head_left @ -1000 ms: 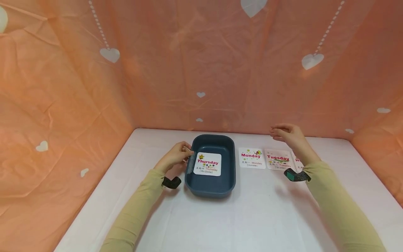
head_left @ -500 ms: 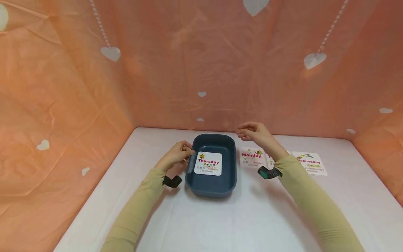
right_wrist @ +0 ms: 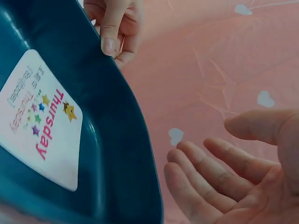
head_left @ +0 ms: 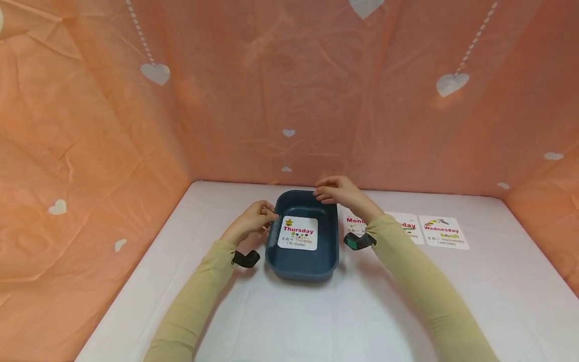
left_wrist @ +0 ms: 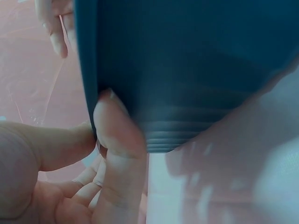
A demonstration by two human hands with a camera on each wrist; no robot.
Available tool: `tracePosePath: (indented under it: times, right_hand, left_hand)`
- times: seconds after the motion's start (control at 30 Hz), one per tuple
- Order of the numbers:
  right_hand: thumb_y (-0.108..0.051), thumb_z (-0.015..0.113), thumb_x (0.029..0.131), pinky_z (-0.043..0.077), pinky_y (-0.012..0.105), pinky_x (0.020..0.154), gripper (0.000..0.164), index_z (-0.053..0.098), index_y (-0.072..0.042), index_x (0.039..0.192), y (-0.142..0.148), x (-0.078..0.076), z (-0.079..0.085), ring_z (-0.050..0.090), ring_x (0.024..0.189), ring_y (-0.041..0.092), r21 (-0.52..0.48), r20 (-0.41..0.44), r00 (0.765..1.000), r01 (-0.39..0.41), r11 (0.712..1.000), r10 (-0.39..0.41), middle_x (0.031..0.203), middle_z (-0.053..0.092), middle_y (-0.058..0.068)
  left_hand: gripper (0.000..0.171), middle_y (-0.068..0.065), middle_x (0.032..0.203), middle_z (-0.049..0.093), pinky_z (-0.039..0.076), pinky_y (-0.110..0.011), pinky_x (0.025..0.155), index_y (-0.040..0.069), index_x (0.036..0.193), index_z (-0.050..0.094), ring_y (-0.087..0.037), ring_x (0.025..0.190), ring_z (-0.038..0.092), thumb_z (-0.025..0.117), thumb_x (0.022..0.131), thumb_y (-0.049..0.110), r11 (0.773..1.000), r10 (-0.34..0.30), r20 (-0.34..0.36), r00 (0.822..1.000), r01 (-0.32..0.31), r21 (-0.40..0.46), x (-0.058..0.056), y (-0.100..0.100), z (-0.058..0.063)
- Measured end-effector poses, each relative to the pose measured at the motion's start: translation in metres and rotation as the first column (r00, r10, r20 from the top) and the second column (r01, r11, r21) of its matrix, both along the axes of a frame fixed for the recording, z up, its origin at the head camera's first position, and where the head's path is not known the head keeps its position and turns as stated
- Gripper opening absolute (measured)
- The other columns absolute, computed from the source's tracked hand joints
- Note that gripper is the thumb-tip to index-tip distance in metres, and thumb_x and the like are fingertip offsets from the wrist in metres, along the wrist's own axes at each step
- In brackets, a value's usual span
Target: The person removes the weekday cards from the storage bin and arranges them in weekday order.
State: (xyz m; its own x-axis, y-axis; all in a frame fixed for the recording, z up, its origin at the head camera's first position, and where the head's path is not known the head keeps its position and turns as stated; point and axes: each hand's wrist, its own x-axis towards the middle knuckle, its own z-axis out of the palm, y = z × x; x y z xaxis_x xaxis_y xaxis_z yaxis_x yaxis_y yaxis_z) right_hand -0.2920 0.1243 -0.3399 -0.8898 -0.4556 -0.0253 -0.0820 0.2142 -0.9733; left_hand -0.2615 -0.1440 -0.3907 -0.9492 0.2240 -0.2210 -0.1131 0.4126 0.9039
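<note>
A dark blue rectangular tray (head_left: 303,264) stands on the white table with a Thursday card (head_left: 298,233) lying inside it. My left hand (head_left: 251,221) pinches the tray's left rim between thumb and finger; the left wrist view shows the grip close up, with the thumb (left_wrist: 60,147) against the rim. Over the tray's far right corner is my right hand (head_left: 340,193), its fingers loosely bent and holding nothing. In the right wrist view those fingers (right_wrist: 201,177) are spread just outside the tray wall.
Right of the tray lie a Monday card (head_left: 355,221), a second card (head_left: 409,229) partly hidden by the right sleeve, and a Wednesday card (head_left: 444,232) in a row. An orange cloth with white hearts (head_left: 155,74) rises behind and beside the table.
My right hand has moved left from above the Tuesday card to the tray's far right corner, uncovering the Wednesday card. The left hand keeps its hold on the rim.
</note>
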Motion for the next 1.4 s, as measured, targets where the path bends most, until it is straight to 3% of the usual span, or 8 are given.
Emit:
tracePosePath:
  times: [0.43,0.87,1.1,1.27,1.4]
  right_hand:
    - [-0.016,0.049,0.101,0.045,0.041,0.095,0.039,0.049,0.007,0.133,-0.027,-0.013,-0.012,0.054,0.116,0.038,0.114,0.153,0.988,-0.028,0.993,0.010,0.122,0.057,0.026]
    - [-0.017,0.046,0.102,0.047,0.041,0.093,0.040,0.048,0.009,0.132,-0.032,-0.018,-0.025,0.052,0.117,0.038,0.153,0.192,0.981,-0.035,0.988,0.005,0.126,0.054,0.027]
    - [-0.019,0.049,0.100,0.046,0.042,0.093,0.040,0.051,0.008,0.129,-0.036,-0.023,-0.028,0.055,0.113,0.036,0.194,0.152,0.988,-0.027,0.981,-0.003,0.123,0.057,0.025]
    - [-0.021,0.054,0.098,0.045,0.045,0.094,0.039,0.054,0.005,0.127,-0.039,-0.021,-0.030,0.056,0.111,0.033,0.284,0.150,0.988,-0.006,0.959,-0.038,0.120,0.059,0.022]
    - [-0.025,0.056,0.096,0.046,0.047,0.091,0.039,0.058,0.001,0.125,-0.044,-0.020,-0.032,0.056,0.111,0.031,0.406,0.127,0.991,-0.016,0.914,-0.039,0.117,0.062,0.017]
  left_hand:
    - [0.025,-0.008,0.077,0.055,0.048,-0.030,0.052,-0.004,0.114,0.047,-0.018,0.063,0.056,0.058,0.096,0.010,1.000,-0.008,0.002,1.000,0.008,0.020,0.002,-0.001,0.000]
    - [0.026,-0.009,0.077,0.054,0.050,-0.032,0.053,-0.005,0.115,0.045,-0.019,0.064,0.057,0.057,0.096,0.008,0.999,-0.009,0.014,1.000,0.008,0.038,0.004,-0.002,0.002]
    - [0.025,-0.008,0.078,0.055,0.050,-0.032,0.054,-0.003,0.114,0.046,-0.019,0.064,0.057,0.058,0.096,0.010,1.000,-0.004,0.014,1.000,0.004,0.023,0.004,-0.002,0.005]
    - [0.026,-0.009,0.080,0.057,0.050,-0.032,0.055,-0.003,0.114,0.047,-0.019,0.065,0.058,0.059,0.095,0.011,1.000,-0.011,0.022,1.000,0.010,0.020,0.004,-0.002,0.005]
    - [0.026,-0.010,0.080,0.057,0.049,-0.031,0.054,-0.002,0.114,0.047,-0.018,0.065,0.058,0.059,0.095,0.011,1.000,-0.007,0.031,0.999,0.006,0.016,0.005,-0.002,0.004]
